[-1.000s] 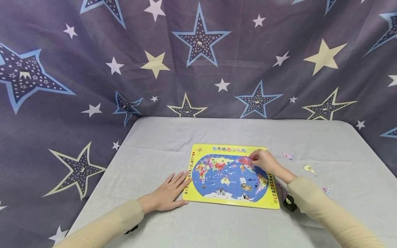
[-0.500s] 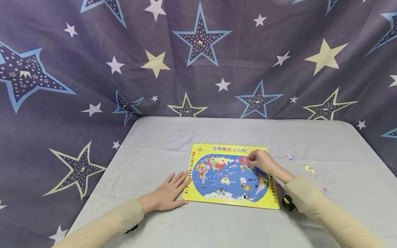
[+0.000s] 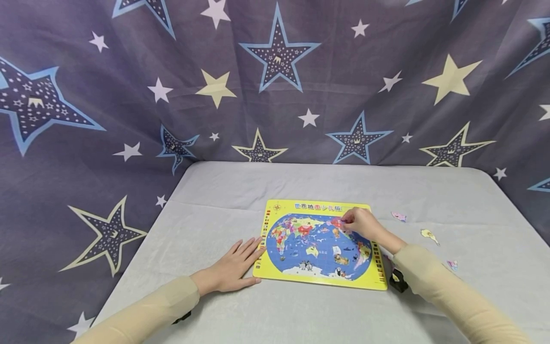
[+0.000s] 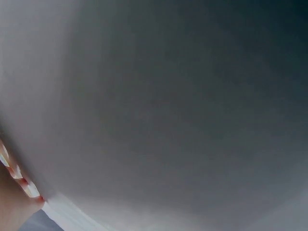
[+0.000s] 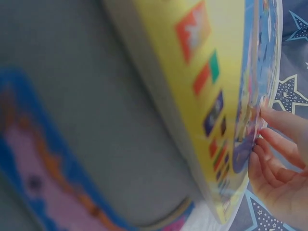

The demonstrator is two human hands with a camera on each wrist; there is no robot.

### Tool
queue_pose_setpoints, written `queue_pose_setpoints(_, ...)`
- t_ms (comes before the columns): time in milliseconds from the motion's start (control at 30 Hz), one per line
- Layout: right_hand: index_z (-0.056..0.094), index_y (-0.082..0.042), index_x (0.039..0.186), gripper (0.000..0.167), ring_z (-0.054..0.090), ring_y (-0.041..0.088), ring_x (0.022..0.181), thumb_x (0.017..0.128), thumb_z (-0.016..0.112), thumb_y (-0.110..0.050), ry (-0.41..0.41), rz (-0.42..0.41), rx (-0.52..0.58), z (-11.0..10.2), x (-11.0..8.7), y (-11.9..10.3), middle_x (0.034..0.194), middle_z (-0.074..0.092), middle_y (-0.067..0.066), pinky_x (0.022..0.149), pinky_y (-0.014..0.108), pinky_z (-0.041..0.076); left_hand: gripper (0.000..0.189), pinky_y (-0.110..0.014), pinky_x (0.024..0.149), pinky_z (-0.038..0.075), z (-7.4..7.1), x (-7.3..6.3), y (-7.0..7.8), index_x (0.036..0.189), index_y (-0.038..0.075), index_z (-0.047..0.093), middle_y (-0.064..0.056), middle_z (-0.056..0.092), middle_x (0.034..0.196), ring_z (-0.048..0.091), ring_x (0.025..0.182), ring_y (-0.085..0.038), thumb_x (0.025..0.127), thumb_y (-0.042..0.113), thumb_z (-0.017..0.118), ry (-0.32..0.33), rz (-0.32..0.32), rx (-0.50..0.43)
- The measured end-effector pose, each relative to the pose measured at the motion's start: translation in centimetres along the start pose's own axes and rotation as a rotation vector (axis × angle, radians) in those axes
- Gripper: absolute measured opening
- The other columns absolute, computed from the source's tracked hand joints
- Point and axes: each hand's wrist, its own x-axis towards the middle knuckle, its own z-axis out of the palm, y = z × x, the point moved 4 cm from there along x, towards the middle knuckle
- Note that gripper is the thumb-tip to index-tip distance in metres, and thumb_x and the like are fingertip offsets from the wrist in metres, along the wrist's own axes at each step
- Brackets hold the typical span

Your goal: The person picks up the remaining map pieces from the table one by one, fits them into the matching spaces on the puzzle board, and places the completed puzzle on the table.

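A yellow-bordered world map puzzle board (image 3: 318,282) lies on the grey-covered table. My left hand (image 3: 229,268) rests flat at the board's left edge, fingers spread and fingertips over the border. At the upper right of the blue map, my right hand (image 3: 365,224) pinches a small purplish puzzle piece (image 3: 343,221) between thumb and fingers, close over the red and green area. Most of that piece is hidden by the fingers. In the right wrist view, the fingers (image 5: 276,137) meet at the map's surface, beyond the flag-printed yellow border (image 5: 192,96).
Loose puzzle pieces lie right of the board: a pink one (image 3: 398,216), a yellow one (image 3: 428,235) and a pink-and-blue one (image 3: 452,264). Close to the right wrist camera lies a blue-edged pink piece (image 5: 43,178). A star-patterned curtain (image 3: 279,119) hangs behind the table.
My right hand has shifted slightly left over the upper right of the map, still pinching the purplish puzzle piece. The left hand has stayed in place.
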Motion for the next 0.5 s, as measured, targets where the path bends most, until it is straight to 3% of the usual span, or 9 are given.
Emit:
queue_pose_setpoints(233, 0.065, 0.003, 0.087, 0.014, 0.047, 0.012, 0.059, 0.076, 0.067, -0.006, 0.001, 0.003, -0.010, 0.09, 0.10, -0.01, 0.073, 0.058, 0.005, 0.054, 0.025, 0.040, 0.077, -0.046, 0.106, 0.010, 0.08, 0.04, -0.09, 0.144, 0.016, 0.010, -0.004, 0.002, 0.149, 0.004, 0.135, -0.022, 0.086, 0.064, 0.025, -0.052, -0.027, 0.008)
queue_pose_setpoints(500, 0.064, 0.004, 0.087, 0.013, 0.046, 0.013, 0.059, 0.075, 0.066, -0.002, 0.002, 0.031, 0.051, -0.03, 0.32, 0.51, 0.069, 0.055, 0.004, 0.054, 0.025, 0.039, 0.077, -0.046, 0.106, 0.008, 0.06, 0.08, -0.14, 0.144, 0.017, 0.009, -0.003, 0.001, 0.149, 0.002, 0.135, -0.021, 0.086, 0.064, 0.024, -0.054, -0.029, 0.007)
